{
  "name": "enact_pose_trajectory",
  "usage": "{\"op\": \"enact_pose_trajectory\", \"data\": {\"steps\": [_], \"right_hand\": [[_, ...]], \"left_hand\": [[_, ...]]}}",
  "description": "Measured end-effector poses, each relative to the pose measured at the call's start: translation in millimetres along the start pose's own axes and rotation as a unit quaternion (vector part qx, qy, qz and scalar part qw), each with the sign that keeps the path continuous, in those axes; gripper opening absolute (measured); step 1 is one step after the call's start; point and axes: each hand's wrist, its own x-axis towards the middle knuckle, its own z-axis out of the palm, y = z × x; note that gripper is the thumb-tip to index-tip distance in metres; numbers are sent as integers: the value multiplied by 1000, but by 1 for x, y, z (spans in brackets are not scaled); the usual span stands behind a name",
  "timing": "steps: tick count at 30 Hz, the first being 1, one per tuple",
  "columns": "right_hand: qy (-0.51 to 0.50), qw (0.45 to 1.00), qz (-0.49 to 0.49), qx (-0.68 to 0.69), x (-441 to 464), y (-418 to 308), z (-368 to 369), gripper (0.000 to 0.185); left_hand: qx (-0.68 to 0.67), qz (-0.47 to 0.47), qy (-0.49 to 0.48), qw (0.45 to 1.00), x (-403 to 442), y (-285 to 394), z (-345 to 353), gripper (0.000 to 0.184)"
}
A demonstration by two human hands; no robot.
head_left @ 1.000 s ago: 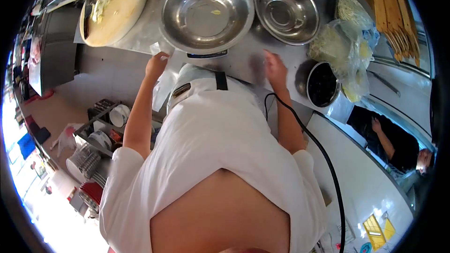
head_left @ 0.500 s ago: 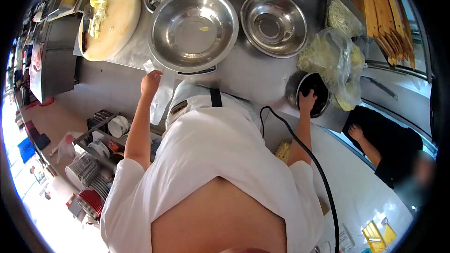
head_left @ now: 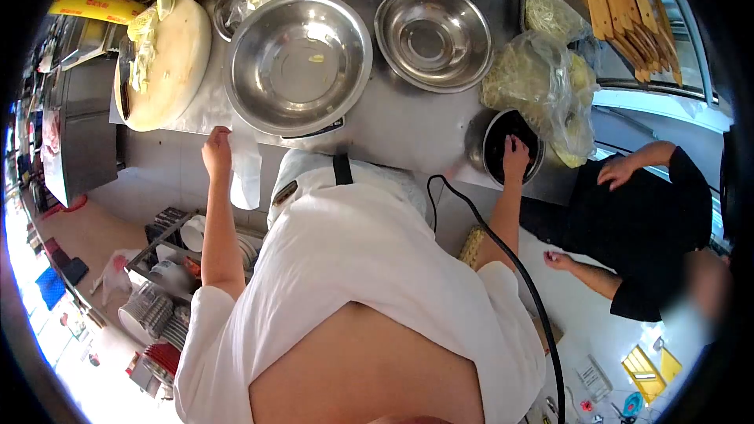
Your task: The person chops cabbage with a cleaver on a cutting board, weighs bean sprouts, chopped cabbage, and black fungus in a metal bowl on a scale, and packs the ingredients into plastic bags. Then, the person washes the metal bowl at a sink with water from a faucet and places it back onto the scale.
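Observation:
My left hand (head_left: 217, 151) is closed on the top of a thin, whitish see-through plastic bag (head_left: 246, 174), which hangs down in front of the counter edge. My right hand (head_left: 515, 157) reaches into a deep metal pot (head_left: 476, 144) at the counter's right front corner. Its fingers are bent down into the dark contents (head_left: 496, 135), whose kind I cannot make out; the fingertips are hidden. Between my hands, a large steel bowl (head_left: 251, 94) with a few pale scraps inside stands on what looks like a scale (head_left: 318, 129).
A second steel bowl (head_left: 393, 55) stands to the right, near bagged pale vegetables (head_left: 534, 78). A round cutting board (head_left: 181, 71) at left holds shredded cabbage (head_left: 143, 55) and a knife (head_left: 124, 82). A black cable (head_left: 518, 255) runs past my right arm. Another person (head_left: 636, 204) is at right.
My view has shifted, so the counter sits further left. My left hand still grips the bag and my right hand stays in the pot. The other person has moved, with both hands now showing.

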Motion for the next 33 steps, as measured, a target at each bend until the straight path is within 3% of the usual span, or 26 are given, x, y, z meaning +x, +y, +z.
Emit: {"op": "enact_pose_trajectory", "data": {"steps": [2,3,6,8,10,12,13,14,15,17,18,20,22,24,25,26,29,31,33], "right_hand": [[-45,997,46,-51,-7,-37,-42,33],[-66,992,71,-76,-9,-51,-62,33],[-48,970,35,235,13,-34,-101,38],[158,973,34,167,4,-88,-149,36],[328,929,-168,35,34,-87,-162,33],[207,962,-112,140,73,-61,-133,29],[52,953,-106,280,68,-72,-132,29],[-107,902,-98,408,60,-94,-127,28],[-235,876,-104,409,62,-106,-114,24],[-341,872,-242,253,42,-132,-108,20],[-383,863,-222,242,33,-140,-116,18],[-353,864,-242,265,31,-141,-128,19],[-260,919,-214,207,48,-127,-141,17],[-156,963,-208,66,83,-89,-138,20],[-95,971,-213,-44,110,-69,-122,24],[-160,958,-206,-123,127,-66,-108,23],[-314,880,-188,-302,161,-67,-77,24],[-317,880,-196,-295,174,-62,-56,24],[-278,903,-191,-267,188,-50,-42,24]], "left_hand": [[-54,29,39,997,9,-1,-9,22],[-67,-19,7,998,8,17,-24,24],[-147,-30,36,988,31,-21,-32,35],[-19,-87,49,995,33,5,-73,44],[50,-42,34,997,33,33,-116,46],[-38,43,62,996,20,70,-145,36],[-54,44,-2,998,10,98,-166,28],[-68,43,-66,995,-5,126,-182,20],[-77,47,-102,991,-22,147,-186,13],[-128,110,-229,959,-63,216,-176,25],[-169,168,-314,919,-87,253,-163,36],[-147,176,-519,824,-101,296,-127,55],[-159,82,-646,742,-107,342,-81,63],[-189,55,-697,690,-105,353,-11,60],[-245,120,-710,649,-98,351,32,56],[-191,-9,-701,687,-108,394,56,59],[-281,64,-651,702,-127,421,166,63],[-317,57,-581,747,-140,440,223,66],[-303,-13,-481,823,-146,463,262,62]]}}
